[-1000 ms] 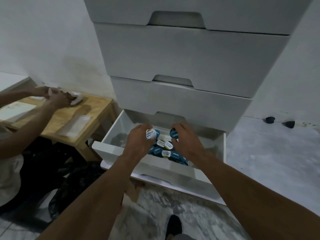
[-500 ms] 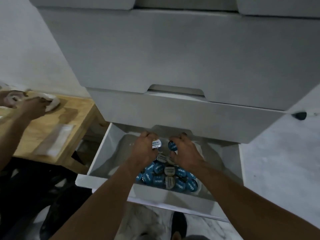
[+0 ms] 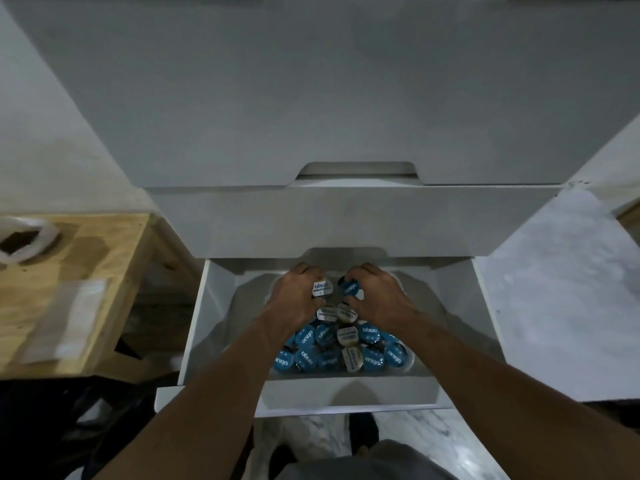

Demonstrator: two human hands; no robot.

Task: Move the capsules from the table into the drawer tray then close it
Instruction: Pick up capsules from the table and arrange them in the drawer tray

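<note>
The bottom white drawer (image 3: 346, 393) stands pulled out, with a pile of several blue and silver-lidded capsules (image 3: 341, 344) lying in its tray. Both of my hands reach deep into the drawer over the back of the pile. My left hand (image 3: 298, 292) grips a white-lidded capsule (image 3: 321, 287). My right hand (image 3: 375, 292) grips a blue-lidded capsule (image 3: 349, 289). The two held capsules sit close together, just above the heap.
Closed white drawers (image 3: 346, 220) overhang the open one. A low wooden table (image 3: 69, 271) stands at the left with a white cloth (image 3: 24, 240) and a clear packet (image 3: 65, 320) on it. Grey floor lies to the right. My dark shoe (image 3: 362, 431) is below the drawer front.
The view has dipped and closed in on the drawer. Both hands have pushed further back into it, still holding their capsules. The other person's arms at the left table are out of view.
</note>
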